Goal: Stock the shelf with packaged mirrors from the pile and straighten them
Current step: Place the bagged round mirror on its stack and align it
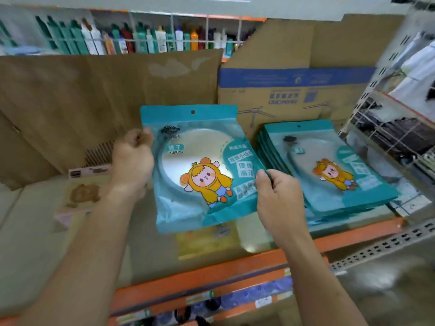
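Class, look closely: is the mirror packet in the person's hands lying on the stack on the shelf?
No: the left hand and right hand hold the mirror packet up beside the stack, not on it.

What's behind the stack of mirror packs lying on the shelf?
A cardboard box with a blue band stands behind the stack of mirror packs. The stack covers the box's lower edge, so whether the two touch cannot be seen.

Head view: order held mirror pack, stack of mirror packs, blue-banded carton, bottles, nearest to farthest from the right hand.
1. held mirror pack, pinched by the right hand.
2. stack of mirror packs, just right.
3. blue-banded carton, behind the stack.
4. bottles, far back left.
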